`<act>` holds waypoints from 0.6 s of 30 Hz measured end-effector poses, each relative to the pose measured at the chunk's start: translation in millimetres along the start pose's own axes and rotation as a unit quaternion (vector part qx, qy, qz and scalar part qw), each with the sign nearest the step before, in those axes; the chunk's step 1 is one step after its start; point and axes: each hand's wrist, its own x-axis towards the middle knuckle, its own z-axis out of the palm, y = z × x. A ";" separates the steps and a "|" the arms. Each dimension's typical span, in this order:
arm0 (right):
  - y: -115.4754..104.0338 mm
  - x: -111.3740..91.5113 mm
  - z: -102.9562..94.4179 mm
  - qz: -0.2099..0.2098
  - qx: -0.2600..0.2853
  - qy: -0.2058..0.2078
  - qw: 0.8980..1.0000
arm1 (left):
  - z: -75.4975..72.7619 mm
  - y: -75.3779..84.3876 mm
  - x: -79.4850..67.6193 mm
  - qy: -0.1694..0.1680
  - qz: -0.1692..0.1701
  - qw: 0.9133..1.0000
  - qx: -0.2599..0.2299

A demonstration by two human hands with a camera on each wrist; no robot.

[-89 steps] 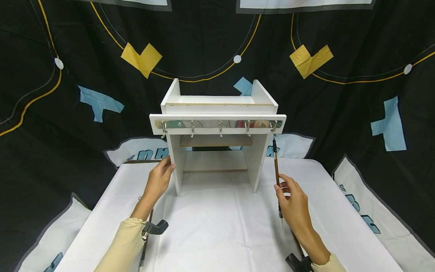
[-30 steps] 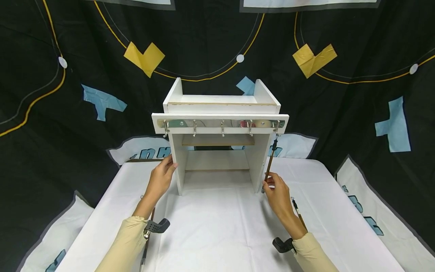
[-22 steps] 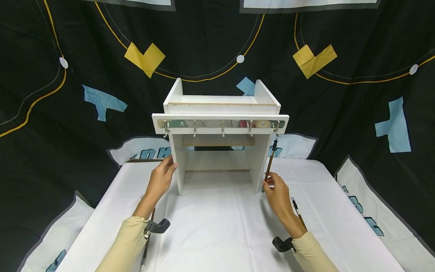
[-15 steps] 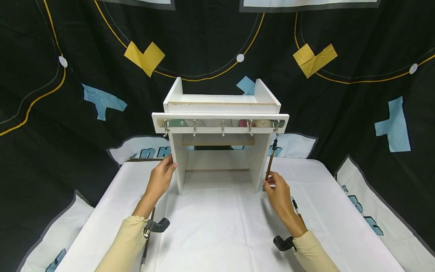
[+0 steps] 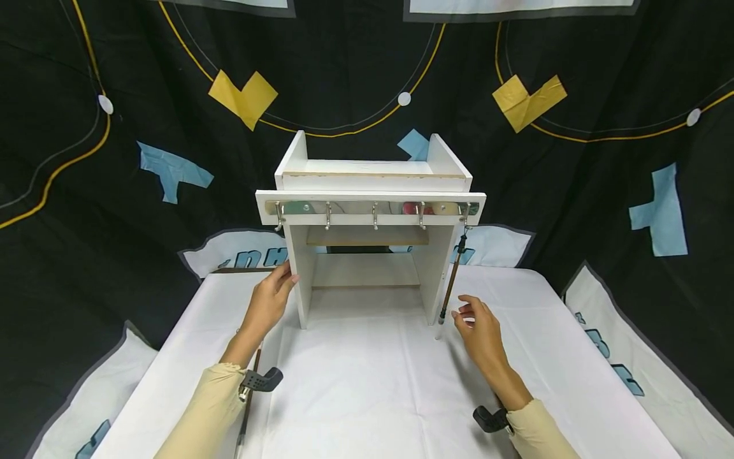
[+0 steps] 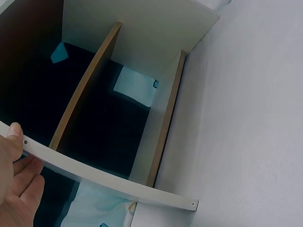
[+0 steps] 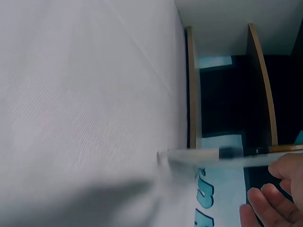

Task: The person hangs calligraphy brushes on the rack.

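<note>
Head view: slim brush (image 5: pixel 450 284) (brown, white-tipped)

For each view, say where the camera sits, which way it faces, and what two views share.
Head: on the head, facing forward and down at the white rack; left hand, right hand, sleeves show.
Left wrist: on that wrist, facing the shelves; left hand shows.
Right wrist: on that wrist, facing the brush and tablecloth; right hand shows.
Both wrist views share the shelves.
</note>
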 end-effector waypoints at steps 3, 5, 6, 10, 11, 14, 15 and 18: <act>5.0 -4.6 -8.4 0.006 -0.013 -0.004 1.000 | 0.0 -0.4 0.0 -0.002 0.003 1.000 0.004; 7.5 -7.8 -15.2 0.009 -0.022 -0.002 1.000 | -0.1 -0.6 0.0 -0.003 0.005 1.000 0.005; 8.8 -9.4 -19.0 0.011 -0.028 -0.002 1.000 | -0.1 -0.7 0.2 -0.003 0.006 1.000 0.004; 13.4 -15.2 -35.2 0.007 -0.049 0.005 0.999 | 0.0 -1.4 0.9 -0.003 0.009 1.000 0.003; 14.7 -16.7 -39.3 0.005 -0.054 0.005 0.999 | 0.1 -1.6 1.1 -0.002 0.010 1.000 0.003; 19.5 -21.6 -50.5 0.001 -0.068 0.006 0.998 | 0.2 -2.3 1.0 0.000 0.013 1.000 0.004; 21.7 -23.5 -53.7 0.002 -0.075 0.004 0.997 | 0.2 -2.5 0.8 0.001 0.014 1.000 0.004; 27.8 -29.9 -62.2 0.007 -0.097 0.000 0.995 | 0.2 -3.3 0.2 0.002 0.012 1.000 0.004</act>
